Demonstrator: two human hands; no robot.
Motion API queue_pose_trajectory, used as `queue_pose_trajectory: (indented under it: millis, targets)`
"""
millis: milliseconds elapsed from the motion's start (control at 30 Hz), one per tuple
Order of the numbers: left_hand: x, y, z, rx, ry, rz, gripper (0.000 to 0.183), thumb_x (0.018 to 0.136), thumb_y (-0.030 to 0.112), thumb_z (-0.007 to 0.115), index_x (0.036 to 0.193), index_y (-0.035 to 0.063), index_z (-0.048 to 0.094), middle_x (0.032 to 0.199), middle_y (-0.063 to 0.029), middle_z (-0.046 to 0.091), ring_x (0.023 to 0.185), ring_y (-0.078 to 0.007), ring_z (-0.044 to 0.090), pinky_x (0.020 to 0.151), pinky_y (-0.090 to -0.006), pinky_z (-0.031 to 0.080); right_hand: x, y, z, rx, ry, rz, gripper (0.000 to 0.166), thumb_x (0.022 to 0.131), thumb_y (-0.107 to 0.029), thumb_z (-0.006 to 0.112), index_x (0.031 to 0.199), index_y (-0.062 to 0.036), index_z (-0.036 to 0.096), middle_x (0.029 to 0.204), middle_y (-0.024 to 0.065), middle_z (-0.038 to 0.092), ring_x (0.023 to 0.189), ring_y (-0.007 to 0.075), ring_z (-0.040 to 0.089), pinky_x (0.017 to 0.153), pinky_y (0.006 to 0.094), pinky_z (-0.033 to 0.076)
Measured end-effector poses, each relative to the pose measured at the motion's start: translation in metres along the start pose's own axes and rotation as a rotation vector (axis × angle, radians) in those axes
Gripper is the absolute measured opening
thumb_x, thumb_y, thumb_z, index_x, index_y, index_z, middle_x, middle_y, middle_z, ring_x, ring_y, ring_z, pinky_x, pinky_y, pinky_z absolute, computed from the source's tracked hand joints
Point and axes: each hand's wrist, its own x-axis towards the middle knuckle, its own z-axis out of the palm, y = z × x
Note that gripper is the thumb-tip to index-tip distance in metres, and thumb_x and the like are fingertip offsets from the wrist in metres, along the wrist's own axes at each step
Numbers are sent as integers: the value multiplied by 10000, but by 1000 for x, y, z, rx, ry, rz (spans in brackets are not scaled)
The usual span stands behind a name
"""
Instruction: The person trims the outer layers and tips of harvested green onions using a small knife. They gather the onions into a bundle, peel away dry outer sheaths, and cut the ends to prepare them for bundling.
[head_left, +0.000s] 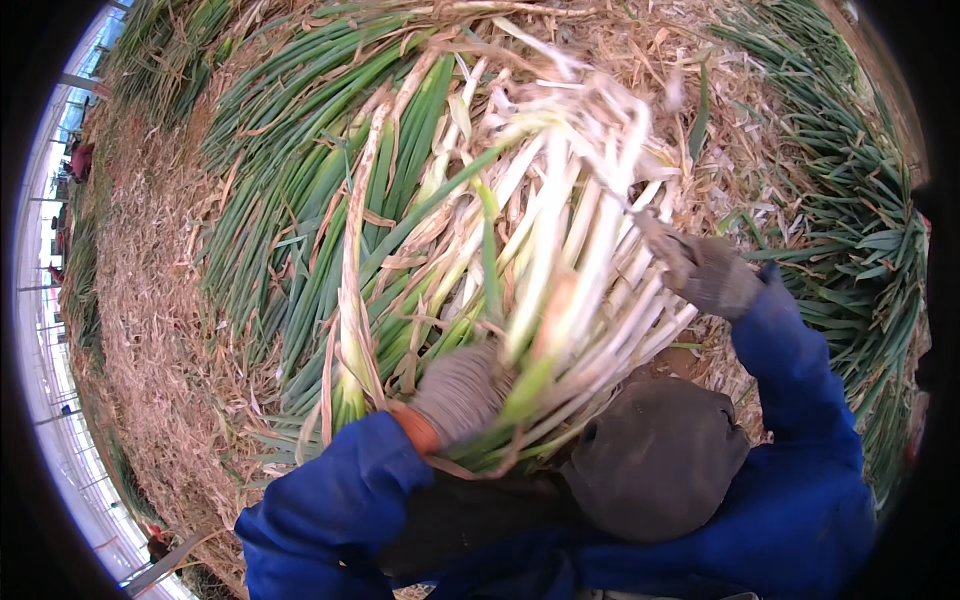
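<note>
My left hand (461, 391), in a grey knit glove with an orange cuff, is closed around several long green onions (551, 300). Their white shanks point away from me, and motion blurs them. My right hand (716, 279), also gloved, grips a brown-handled tool (667, 247). A thin part reaches from the handle toward the onions' root ends, too blurred to tell its exact kind. Under and beside the held stalks lies a heap of green onions (637, 322), white shanks to the right. Their green leaves (300, 217) spread to the left.
Dry leaf litter (165, 300) covers the ground. More onion leaves (847, 202) form a row on the right, with another pile (161, 60) at the upper left. A dark-covered knee (660, 457) juts up before me. People (81, 161) are far off by the translucent wall (45, 225).
</note>
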Motion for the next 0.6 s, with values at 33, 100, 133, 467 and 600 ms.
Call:
queue_pose_trajectory:
  millis: [33, 100, 133, 467, 600]
  targets:
    - [-5, 13, 5, -19, 69, 96, 403, 922, 373, 534, 1023, -14, 587, 806, -226, 644, 736, -398, 630, 694, -485, 500, -10, 17, -2, 1, 25, -44, 417, 892, -307, 563, 1237, -73, 578, 733, 120, 628, 629, 182, 606, 617, 342, 498]
    - [-1, 24, 10, 25, -14, 115, 421, 922, 386, 534, 1049, -14, 569, 833, -232, 642, 746, -404, 631, 704, -489, 499, -19, 30, -3, -55, 19, -117, 484, 904, -296, 544, 1343, -92, 532, 769, 106, 639, 647, 176, 618, 632, 334, 502]
    - [2, 24, 9, 59, -51, 86, 426, 918, 392, 543, 1051, -12, 567, 842, -232, 641, 769, -399, 632, 710, -490, 500, -14, 13, -7, -111, -9, -153, 479, 900, -298, 548, 1334, -95, 539, 774, 108, 643, 645, 189, 620, 626, 333, 500]
    - [67, -51, -84, 554, 947, 99, 505, 841, 413, 675, 1162, 30, 598, 1064, -240, 635, 1021, -386, 596, 879, -457, 486, 105, -80, 7, -509, -516, -51, 494, 824, -510, 574, 842, -26, 670, 784, 226, 653, 724, 364, 642, 678, 437, 514]
    - [41, -89, -75, -30, 182, -389, 585, 817, 414, 698, 1273, 79, 552, 983, -248, 667, 946, -397, 641, 850, -465, 494, 121, -60, 18, -453, -491, -108, 454, 848, -501, 557, 878, -62, 668, 723, 209, 631, 679, 366, 622, 624, 437, 488]
